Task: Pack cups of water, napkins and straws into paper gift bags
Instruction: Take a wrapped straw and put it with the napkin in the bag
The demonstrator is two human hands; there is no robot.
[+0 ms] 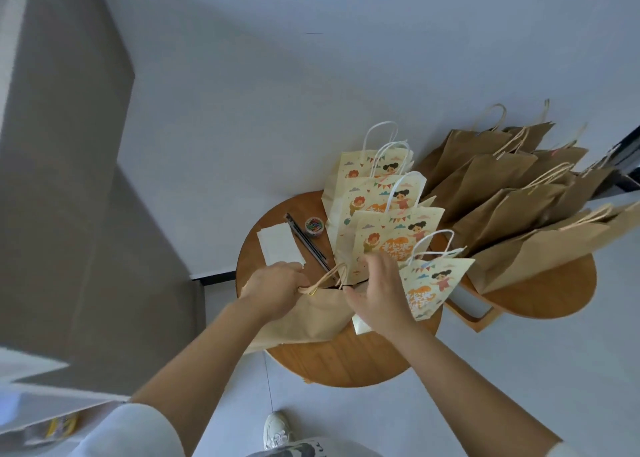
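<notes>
A plain brown paper bag (304,318) stands at the near edge of the round wooden table (346,363). My left hand (277,288) grips its top edge near the twisted paper handles, where a yellow paper clip shows. My right hand (381,290) holds the bag's other top edge, fingers curled over the rim. White napkins (280,245) lie on the table beyond my left hand, with dark straws (306,242) beside them. Several printed cream gift bags (384,214) stand behind my hands. No cup is visible.
A small round tub of coloured paper clips (314,227) sits past the straws. Several plain brown bags (512,193) crowd a second wooden table (540,301) on the right. A grey wall panel rises at left. My white shoe (277,429) is on the floor below.
</notes>
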